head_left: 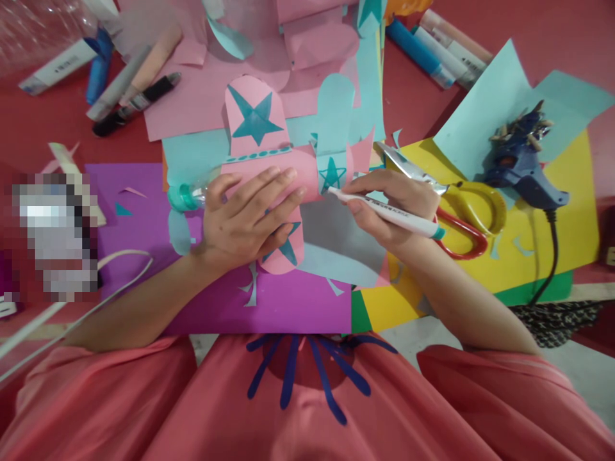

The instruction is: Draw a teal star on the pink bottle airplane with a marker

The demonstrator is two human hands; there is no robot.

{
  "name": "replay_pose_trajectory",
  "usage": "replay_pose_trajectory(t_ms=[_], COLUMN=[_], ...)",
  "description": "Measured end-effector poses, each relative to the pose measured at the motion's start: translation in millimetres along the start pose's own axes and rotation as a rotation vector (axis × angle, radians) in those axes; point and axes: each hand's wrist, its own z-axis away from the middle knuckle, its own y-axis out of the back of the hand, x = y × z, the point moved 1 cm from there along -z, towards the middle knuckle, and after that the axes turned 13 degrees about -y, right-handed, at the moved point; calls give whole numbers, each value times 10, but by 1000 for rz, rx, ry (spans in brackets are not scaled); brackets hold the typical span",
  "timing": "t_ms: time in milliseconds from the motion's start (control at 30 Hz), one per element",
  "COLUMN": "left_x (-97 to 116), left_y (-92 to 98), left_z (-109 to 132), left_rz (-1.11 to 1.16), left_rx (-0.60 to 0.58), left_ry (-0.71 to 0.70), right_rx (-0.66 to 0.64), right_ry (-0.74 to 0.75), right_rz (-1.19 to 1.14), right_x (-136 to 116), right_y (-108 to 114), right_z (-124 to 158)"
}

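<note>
A paper aeroplane model (302,165), made of pink and light blue paper round a clear bottle, lies across the middle of the table. Teal stars mark its pink wings, and a teal star outline (332,174) sits on its light blue band. My left hand (252,214) rests flat on the pink body, fingers stretched out, partly covering the lower wing. In my right hand (396,202) is a white paint marker (398,219) with a teal end, its tip at the star outline. The bottle's green neck (182,197) shows at the left, with a light blue propeller blade (179,232) below.
Scissors (468,221) with red and yellow handles lie beside my right hand. Farther right is a blue glue gun (523,173) with a cord. Several markers (144,102) lie at the back left, more (432,54) at the back right. Purple card (129,224) and paper scraps surround the model.
</note>
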Motion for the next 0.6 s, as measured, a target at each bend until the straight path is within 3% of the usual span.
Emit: replay_pose_trajectory(t_ms=[200,433,600], left_x=[8,14,10], left_y=[20,31,28], left_z=[-15,-13,-6], left_rz=[33,-73,-69], left_rx=[-14,28,26], left_ry=[42,-52,-49], right_rx=[-98,32,40], right_ry=[16,-4,-10], right_rz=[55,-7,9], right_x=[-1,-29,-27], right_y=[26,5,7], right_z=[-11,-5,0])
